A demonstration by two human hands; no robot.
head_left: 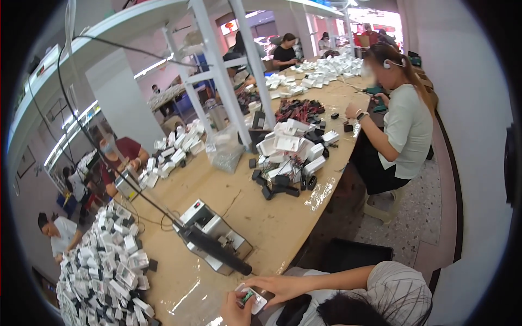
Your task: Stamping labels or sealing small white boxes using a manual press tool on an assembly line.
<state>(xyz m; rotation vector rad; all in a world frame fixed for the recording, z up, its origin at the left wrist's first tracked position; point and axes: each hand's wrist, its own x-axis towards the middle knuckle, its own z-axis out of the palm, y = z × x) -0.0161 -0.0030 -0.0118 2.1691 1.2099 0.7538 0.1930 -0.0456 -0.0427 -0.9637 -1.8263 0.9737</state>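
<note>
At the table's near edge, my right hand (274, 289) grips a small white plastic housing (259, 304) by its edge, thumb and fingers closed round it. My left hand (235, 311) is closed at the housing's other side, its fingertips at a green circuit board (247, 296) inside. Just beyond my hands hangs a black cylindrical power tool (217, 251) on a cord, its lower tip close to my right hand. Behind that tool stands a white and silver bench machine (201, 217) with a small red switch.
A tall heap of white and black housings (111, 266) covers the table's left side. Farther off lie another pile of white housings (285, 144), black parts (277, 187) and dark red-black wires (299, 110). White shelf posts (223, 76) rise midtable. A co-worker (405, 114) sits at right; others work beyond.
</note>
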